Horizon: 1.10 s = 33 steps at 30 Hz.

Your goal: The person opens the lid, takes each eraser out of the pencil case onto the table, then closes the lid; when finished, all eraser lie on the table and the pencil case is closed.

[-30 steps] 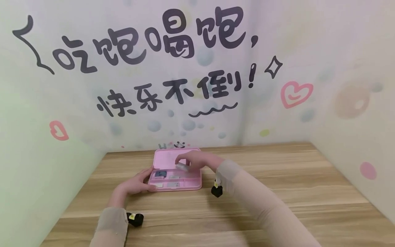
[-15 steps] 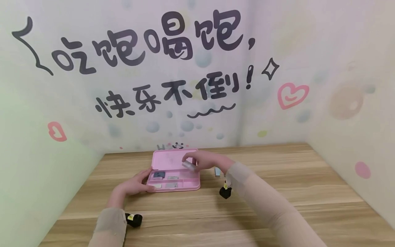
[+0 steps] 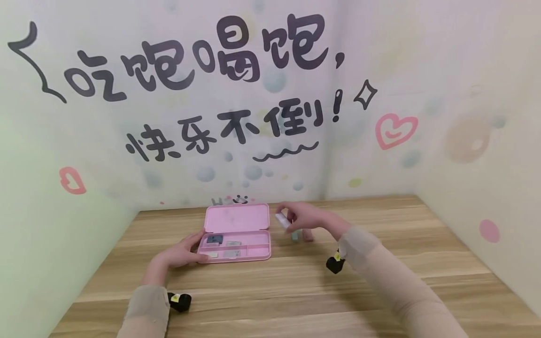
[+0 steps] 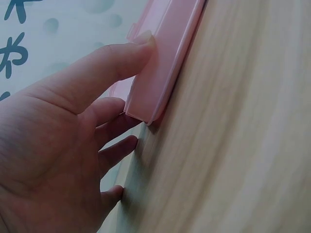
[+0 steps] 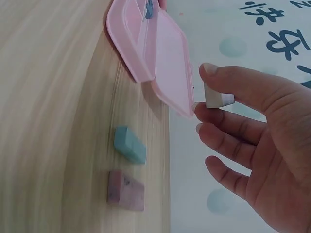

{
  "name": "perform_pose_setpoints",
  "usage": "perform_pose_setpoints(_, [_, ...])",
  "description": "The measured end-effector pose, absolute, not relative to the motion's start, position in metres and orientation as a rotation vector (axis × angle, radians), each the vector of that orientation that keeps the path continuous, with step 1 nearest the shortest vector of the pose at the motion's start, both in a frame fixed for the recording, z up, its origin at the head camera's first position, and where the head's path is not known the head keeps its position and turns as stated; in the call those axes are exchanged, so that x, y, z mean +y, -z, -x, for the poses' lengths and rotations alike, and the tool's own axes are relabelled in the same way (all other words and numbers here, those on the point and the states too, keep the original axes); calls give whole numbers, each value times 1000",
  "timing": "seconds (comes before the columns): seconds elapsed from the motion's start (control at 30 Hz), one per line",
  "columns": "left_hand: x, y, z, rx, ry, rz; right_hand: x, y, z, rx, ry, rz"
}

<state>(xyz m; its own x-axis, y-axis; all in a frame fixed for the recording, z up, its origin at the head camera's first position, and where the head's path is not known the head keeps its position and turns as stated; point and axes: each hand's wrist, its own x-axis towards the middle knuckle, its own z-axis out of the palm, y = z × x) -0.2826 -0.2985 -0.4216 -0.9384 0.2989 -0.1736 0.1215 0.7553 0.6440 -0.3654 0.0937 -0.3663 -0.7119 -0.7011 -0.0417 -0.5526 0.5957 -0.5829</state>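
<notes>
A pink pencil case (image 3: 237, 218) lies with its lid raised on the wooden table. Thumb in front and fingers behind, my left hand (image 3: 179, 253) holds its left end. Off to the right of the case and above the table, my right hand (image 3: 308, 215) pinches a small white eraser-like block (image 5: 216, 97) between thumb and index finger. In the right wrist view, a teal block (image 5: 129, 144) and a dull pink block (image 5: 126, 191) sit side by side on the table. Inside the case are a dark blue-grey piece (image 3: 214, 239) and several pale pieces, too small to identify.
The case has divided compartments, and its right-hand ones show a bare pink floor. A patterned cloth wall (image 3: 372, 169) with large dark lettering stands behind the wooden table (image 3: 262, 300). Black cameras are strapped to both wrists.
My right hand has moved right, from over the case to beyond its right side, carrying the white block. The teal and pink blocks have come into sight. My left hand stays on the case.
</notes>
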Motion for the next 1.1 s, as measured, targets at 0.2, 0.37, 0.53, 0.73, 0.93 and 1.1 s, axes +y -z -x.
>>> perform_pose_setpoints(0.2, [-300, 420, 281, 2684, -957, -329, 117, 373, 361, 2572, 875, 982])
perform_pose_setpoints(0.37, [-301, 419, 281, 2681, -964, -326, 133, 379, 357, 2568, 938, 970])
perform_pose_setpoints(0.53, [-301, 420, 281, 2669, -982, -333, 149, 387, 356, 2613, 980, 908])
perform_pose_setpoints(0.73, [-299, 419, 280, 2668, -976, -307, 167, 397, 355, 2696, 992, 864])
perform_pose_setpoints(0.93, [-298, 418, 280, 2662, -973, -298, 182, 405, 355, 2739, 995, 841])
perform_pose_setpoints(1.1, [-297, 419, 281, 2661, -971, -308, 191, 413, 355, 2753, 1018, 774])
